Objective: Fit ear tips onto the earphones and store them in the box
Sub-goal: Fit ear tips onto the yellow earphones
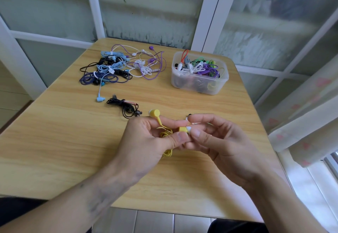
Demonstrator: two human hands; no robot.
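Note:
I hold a yellow pair of earphones over the middle of the table. My left hand (pixel 146 139) grips the bundled yellow cable (pixel 167 144) and pinches one yellow earbud (pixel 182 129). My right hand (pixel 215 137) pinches the white ear tip (pixel 188 128) sitting on that earbud's nozzle. The other yellow earbud (pixel 154 113), with a white tip, sticks up above my left fingers. The clear plastic box (pixel 222 83) stands at the back right with several coloured earphones inside.
A pile of tangled earphones (pixel 120 66) in blue, purple, white and black lies at the back left of the wooden table (pixel 64 141). A black earphone bundle (pixel 126 107) and a light blue earbud (pixel 100 99) lie just beyond my left hand.

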